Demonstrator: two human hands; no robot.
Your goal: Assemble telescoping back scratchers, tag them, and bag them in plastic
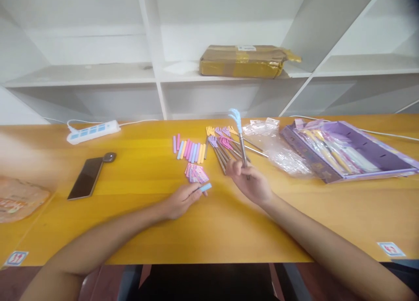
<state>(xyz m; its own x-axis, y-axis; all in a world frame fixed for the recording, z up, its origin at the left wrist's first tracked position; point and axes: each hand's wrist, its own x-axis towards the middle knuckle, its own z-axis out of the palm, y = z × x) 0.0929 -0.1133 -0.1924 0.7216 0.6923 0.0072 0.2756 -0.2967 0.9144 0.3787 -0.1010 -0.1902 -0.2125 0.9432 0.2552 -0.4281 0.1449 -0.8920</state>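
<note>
One blue scratcher [241,141] and one blue tube [205,187] were in the hands. About eleven more tubes [192,151] lay mid-table [209,235], two of them slightly off the row, beside at least six other scratchers [225,142] and some cards [197,174], too overlapped to count. One phone [85,178] and one power strip [94,132] lay toward the left edge, one purple box [363,143] toward the right.

The held scratcher had a curved, fingered head and a shiny metal shaft; it leaned slightly left above the table's middle. The right hand [250,183] pinched its lower shaft. The left hand [183,200], closer to the near edge, pinched its tube, wrist low.
</note>
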